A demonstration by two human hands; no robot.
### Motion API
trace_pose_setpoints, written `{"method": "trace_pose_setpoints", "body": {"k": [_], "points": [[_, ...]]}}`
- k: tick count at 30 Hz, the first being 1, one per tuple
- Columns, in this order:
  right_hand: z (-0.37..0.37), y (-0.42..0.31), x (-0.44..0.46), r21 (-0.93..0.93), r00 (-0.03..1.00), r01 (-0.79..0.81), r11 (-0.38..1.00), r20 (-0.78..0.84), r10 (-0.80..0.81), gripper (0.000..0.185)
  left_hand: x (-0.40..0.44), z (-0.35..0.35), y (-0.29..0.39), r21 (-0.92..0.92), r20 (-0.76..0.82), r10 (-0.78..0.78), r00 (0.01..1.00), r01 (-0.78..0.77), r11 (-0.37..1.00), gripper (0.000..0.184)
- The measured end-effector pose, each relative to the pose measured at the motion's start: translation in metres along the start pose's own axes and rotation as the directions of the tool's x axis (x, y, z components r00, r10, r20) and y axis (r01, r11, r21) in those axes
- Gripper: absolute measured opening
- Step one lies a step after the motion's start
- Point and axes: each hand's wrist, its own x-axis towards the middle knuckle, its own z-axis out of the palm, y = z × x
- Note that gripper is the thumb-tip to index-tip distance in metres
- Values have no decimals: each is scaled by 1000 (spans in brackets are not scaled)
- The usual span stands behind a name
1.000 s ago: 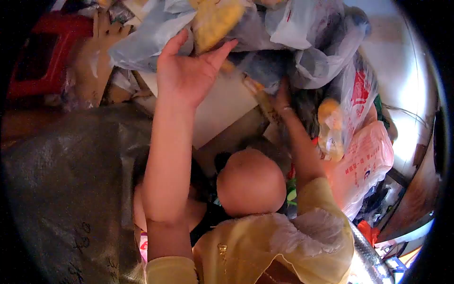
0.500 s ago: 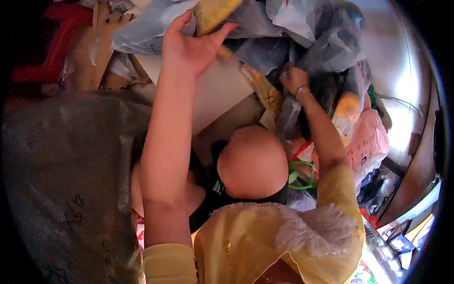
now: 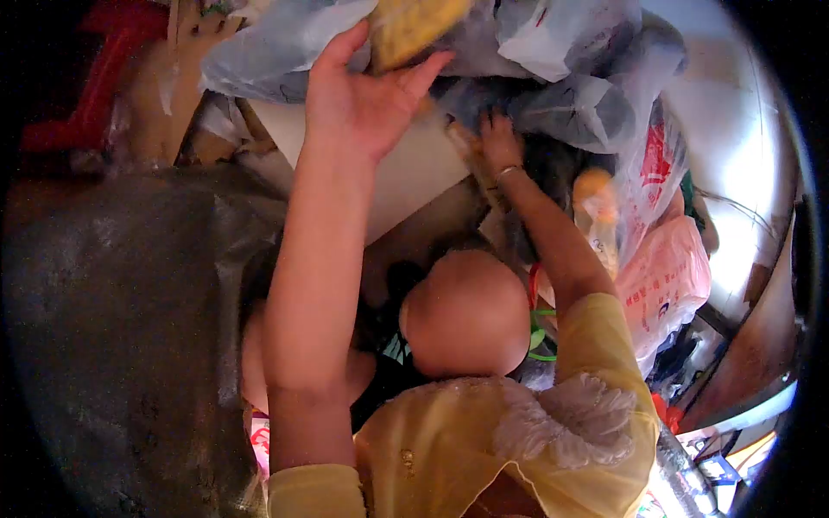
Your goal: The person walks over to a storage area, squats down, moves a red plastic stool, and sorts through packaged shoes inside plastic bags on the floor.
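My left hand (image 3: 363, 104) is raised palm up at the upper middle. A blurred yellow packet (image 3: 414, 34) lies across its fingers, between the thumb and the outer finger; the middle fingers are hidden behind it. Further right, my right hand (image 3: 501, 142), with a thin band at the wrist, reaches into the pile with its fingers spread. It is over a dark plastic bag (image 3: 462, 97), beside a narrow yellowish packet (image 3: 471, 151). Nothing is visibly held in it.
Grey plastic bags (image 3: 574, 112) are heaped at the top. A bottle with an orange top (image 3: 596, 207) and a pink bag (image 3: 665, 276) lie on the right. Pale cardboard (image 3: 414, 181) is in the middle, a dark sheet (image 3: 129, 328) at left, and a red frame (image 3: 108, 78) at upper left.
My left hand and the yellow packet have shifted slightly right. My right hand, closed half a second ago, has moved left and spread its fingers. The grey bag beside it has shifted.
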Motion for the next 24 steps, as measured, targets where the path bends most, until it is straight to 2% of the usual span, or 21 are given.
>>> {"method": "trace_pose_setpoints", "body": {"k": [2,4,5,6,7,8,10,11,12,13,14,16,17,19,20,21,22,23,24], "points": [[-10,-10,9,24,1000,-26,999,9,26,65,-2,-1,0,-8,-28,-30,999,30,1000,57],[-26,-17,16,-46,990,-34,998,134,40,63,0,-2,-5,-73,-18,5,1000,-6,997,55],[-28,-18,25,-39,990,-36,999,135,41,63,1,-5,-8,-68,-23,4,1000,-5,998,55],[-28,-17,38,86,908,-165,983,403,117,61,2,-12,-12,-37,-77,2,997,-5,999,50],[-30,-20,47,168,750,-317,933,647,139,60,4,-21,-16,-7,-130,1,991,-2,1000,45],[-43,-26,47,171,751,-319,932,645,139,60,5,-29,-23,-2,-130,0,991,-1,1000,45],[-68,-47,40,522,854,-300,799,520,-19,54,4,-42,-33,29,-301,173,938,-173,985,49],[-53,-52,44,524,854,-299,797,519,-21,54,3,-42,-33,31,-301,175,937,-174,984,49],[-27,-58,52,739,742,-671,58,668,56,49,2,-42,-33,58,-304,189,934,-179,982,50],[-11,-64,56,398,608,-568,-721,793,-41,45,1,-42,-33,85,-308,199,930,-181,980,52],[-11,-71,58,401,615,-564,-722,787,-44,45,-1,-43,-32,92,-302,206,931,-187,978,52],[-13,-82,70,220,716,-366,-904,687,-123,40,1,-47,-29,38,-302,96,948,-89,995,50],[-19,-83,75,221,724,-364,-905,678,-126,40,2,-54,-27,46,-294,105,950,-96,994,50],[-35,-80,76,362,684,-397,-843,729,-9,40,-2,-72,-29,238,-295,159,942,-89,967,45],[-43,-75,75,365,691,-394,-844,723,-10,40,-1,-82,-31,243,-288,164,944,-93,966,45],[-52,-65,74,489,834,-382,-784,548,-64,41,4,-90,-35,503,-336,323,885,-121,856,45],[-61,-53,70,603,923,-342,-721,359,-138,42,7,-99,-39,721,-344,478,809,-99,686,46],[-69,-42,75,656,948,-311,-687,261,-181,43,8,-108,-38,718,-345,476,809,-99,689,46],[-77,-31,80,704,962,-268,-658,159,-222,44,11,-117,-35,573,-397,285,873,-7,819,44]]}}
